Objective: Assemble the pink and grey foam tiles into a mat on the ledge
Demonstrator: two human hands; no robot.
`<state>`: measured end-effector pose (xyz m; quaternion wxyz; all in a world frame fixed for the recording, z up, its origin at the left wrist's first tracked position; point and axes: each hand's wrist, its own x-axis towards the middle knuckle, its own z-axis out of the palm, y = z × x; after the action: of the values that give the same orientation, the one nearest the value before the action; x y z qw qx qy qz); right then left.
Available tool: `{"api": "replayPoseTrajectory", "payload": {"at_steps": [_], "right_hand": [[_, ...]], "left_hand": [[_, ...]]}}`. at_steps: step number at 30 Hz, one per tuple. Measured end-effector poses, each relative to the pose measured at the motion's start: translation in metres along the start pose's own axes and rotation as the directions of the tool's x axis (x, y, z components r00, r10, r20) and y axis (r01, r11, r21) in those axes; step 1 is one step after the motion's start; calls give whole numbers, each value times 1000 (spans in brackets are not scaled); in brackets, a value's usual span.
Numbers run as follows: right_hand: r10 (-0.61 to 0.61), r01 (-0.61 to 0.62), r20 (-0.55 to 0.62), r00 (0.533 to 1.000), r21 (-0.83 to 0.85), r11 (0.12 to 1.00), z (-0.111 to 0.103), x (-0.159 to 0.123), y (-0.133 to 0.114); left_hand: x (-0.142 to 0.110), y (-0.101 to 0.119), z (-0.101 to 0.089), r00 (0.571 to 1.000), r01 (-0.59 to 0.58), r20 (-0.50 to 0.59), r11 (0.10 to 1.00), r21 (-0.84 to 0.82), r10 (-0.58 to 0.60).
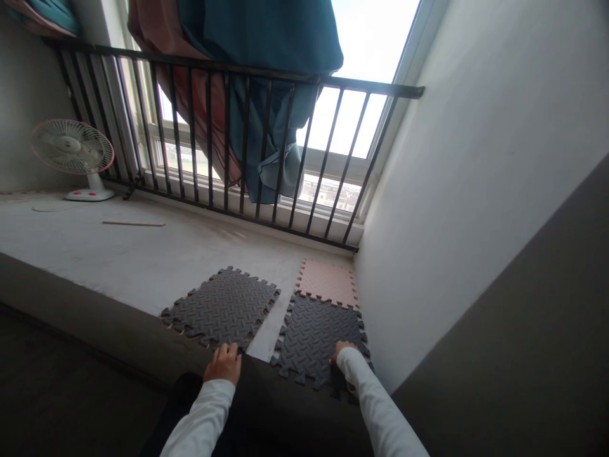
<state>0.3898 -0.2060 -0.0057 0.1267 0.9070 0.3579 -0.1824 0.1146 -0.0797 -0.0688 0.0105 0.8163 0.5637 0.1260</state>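
A dark grey foam puzzle mat [223,301] with a raised diamond tread lies on the white ledge, its near edge at the ledge's rim. At that edge rests my left hand [223,364], fingers extended over the near right corner; the thumb is hidden. My right hand [343,350] presses with curled fingers on the right side of a second dark grey foam mat [314,339], which reaches past the rim. Beyond this second mat, a pink foam mat [327,282] lies against its far edge, in the corner by the wall. A bare strip of ledge separates the two grey mats.
A black metal railing [228,206] runs along the window behind the ledge [190,241]. Blue and pink curtains [266,38] hang over it. A white wall [457,190] borders the right side. Far left stand a fan [92,187] and a thin stick [133,223].
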Motion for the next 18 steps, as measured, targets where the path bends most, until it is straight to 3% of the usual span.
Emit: {"api": "replayPoseTrajectory", "payload": {"at_steps": [5, 11, 18], "right_hand": [[28, -27, 46, 999, -22, 999, 0, 1, 0], [34, -33, 61, 998, -18, 999, -4, -2, 0], [44, -44, 72, 996, 3, 999, -5, -3, 0]], "left_hand": [[-3, 7, 3, 998, 0, 63, 997, 79, -5], [6, 9, -5, 978, 56, 200, 998, 21, -60], [14, 6, -11, 983, 62, 171, 998, -18, -58]]}}
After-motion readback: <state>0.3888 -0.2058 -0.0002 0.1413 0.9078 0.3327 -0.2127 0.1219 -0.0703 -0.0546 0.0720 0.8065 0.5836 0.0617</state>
